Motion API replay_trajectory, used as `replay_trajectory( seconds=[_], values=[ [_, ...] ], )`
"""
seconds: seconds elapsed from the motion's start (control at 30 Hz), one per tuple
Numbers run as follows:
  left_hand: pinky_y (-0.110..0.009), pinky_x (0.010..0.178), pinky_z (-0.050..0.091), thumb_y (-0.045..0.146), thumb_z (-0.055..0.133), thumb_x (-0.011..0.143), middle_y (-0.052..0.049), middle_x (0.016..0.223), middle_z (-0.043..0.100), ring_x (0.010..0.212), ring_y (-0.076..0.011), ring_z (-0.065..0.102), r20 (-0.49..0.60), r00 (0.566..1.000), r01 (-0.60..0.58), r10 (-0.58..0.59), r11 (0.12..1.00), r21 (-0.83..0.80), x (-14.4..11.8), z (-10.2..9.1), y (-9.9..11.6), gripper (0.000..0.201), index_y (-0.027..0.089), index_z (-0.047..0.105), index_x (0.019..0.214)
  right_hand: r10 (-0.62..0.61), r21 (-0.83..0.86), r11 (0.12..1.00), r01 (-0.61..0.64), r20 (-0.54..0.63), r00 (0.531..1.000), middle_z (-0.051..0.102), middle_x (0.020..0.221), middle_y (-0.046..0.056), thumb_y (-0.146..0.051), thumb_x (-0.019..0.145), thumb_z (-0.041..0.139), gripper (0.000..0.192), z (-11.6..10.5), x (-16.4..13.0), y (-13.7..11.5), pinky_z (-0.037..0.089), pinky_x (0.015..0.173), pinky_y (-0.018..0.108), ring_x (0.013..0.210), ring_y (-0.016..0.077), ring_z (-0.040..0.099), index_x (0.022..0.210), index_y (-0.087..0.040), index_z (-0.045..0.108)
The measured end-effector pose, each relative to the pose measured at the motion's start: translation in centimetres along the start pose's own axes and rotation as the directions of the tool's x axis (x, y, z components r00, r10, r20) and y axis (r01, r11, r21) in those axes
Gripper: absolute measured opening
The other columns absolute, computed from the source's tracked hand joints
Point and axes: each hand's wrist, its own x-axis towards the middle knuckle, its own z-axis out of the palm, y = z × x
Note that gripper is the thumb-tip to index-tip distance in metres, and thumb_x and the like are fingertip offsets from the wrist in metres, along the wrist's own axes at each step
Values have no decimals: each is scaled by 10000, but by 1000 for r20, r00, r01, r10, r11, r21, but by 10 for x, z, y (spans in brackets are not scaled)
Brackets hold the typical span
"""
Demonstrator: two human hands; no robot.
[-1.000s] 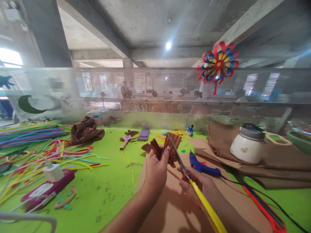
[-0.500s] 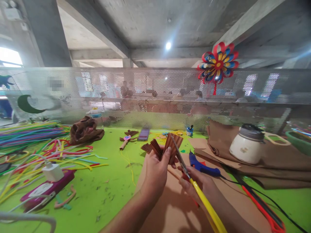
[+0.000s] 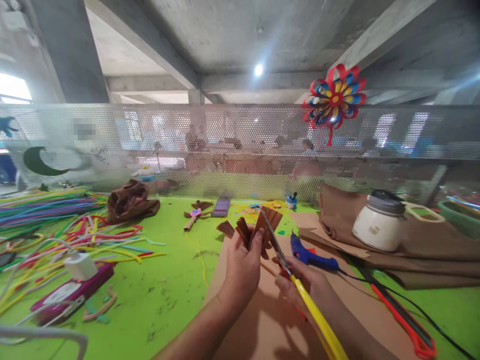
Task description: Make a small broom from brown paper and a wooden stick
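Hardly anything has changed since half a second ago: the left hand (image 3: 243, 265) has eased a touch to the right and the pleated brown paper (image 3: 258, 227) it holds has shifted with it, while the view itself has tilted slightly, so the paper pinwheel (image 3: 333, 99) on the mesh screen (image 3: 210, 145) sits a little further left. The right hand (image 3: 305, 285) stays where it was, closed around the yellow-handled scissors (image 3: 300, 292), whose blades run up against the right edge of the folded piece. The left hand pinches the pleats between thumb and curled fingers, thumb pressed on the front fold.

The pleated brown paper is held up above the tan sheet (image 3: 270, 320) lying on the green table (image 3: 150, 300), near the middle of the view. It is a reddish-brown, ribbed strip folded concertina-fashion, its folds fanning out to the left in several upright wedges, the rightmost fold flat and broad with fine vertical ridges.

Just beyond the right hand lies a blue glue gun (image 3: 309, 255) with its black cord trailing right. A white jar (image 3: 378, 227) rests on brown sheets at the right, coloured strips (image 3: 56, 225) are heaped at the left, and a white charger (image 3: 80, 265) sits plugged into a magenta power strip (image 3: 71, 292).
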Motion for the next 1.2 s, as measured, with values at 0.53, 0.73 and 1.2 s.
replay_trajectory(
  seconds=[0.53,0.73,1.2],
  values=[
    [-228,469,443,319,555,810,38,605,555,470,-99,510,8,1000,20,-20,1000,-14,-2,2,-1,161,180,475,793,-32,-100,994,35,27,999,540,675,-3,-461,700,633,414,1,-1,-3,380,523,226,568,113,479,960,-141,600],
    [-219,464,426,304,542,814,45,600,522,478,-90,478,-24,999,29,-29,1000,-7,-3,4,-3,143,179,474,795,-9,-67,998,15,94,996,525,682,-19,-392,719,651,316,-1,-3,-4,395,574,219,613,114,492,917,-155,588],
    [-224,496,432,298,518,827,44,585,486,512,-98,494,-86,996,22,-21,1000,17,-2,1,1,140,171,475,787,-33,-59,998,36,43,999,541,656,-20,-357,654,714,439,7,-3,0,410,558,220,595,124,507,1023,-143,613]
  ],
)
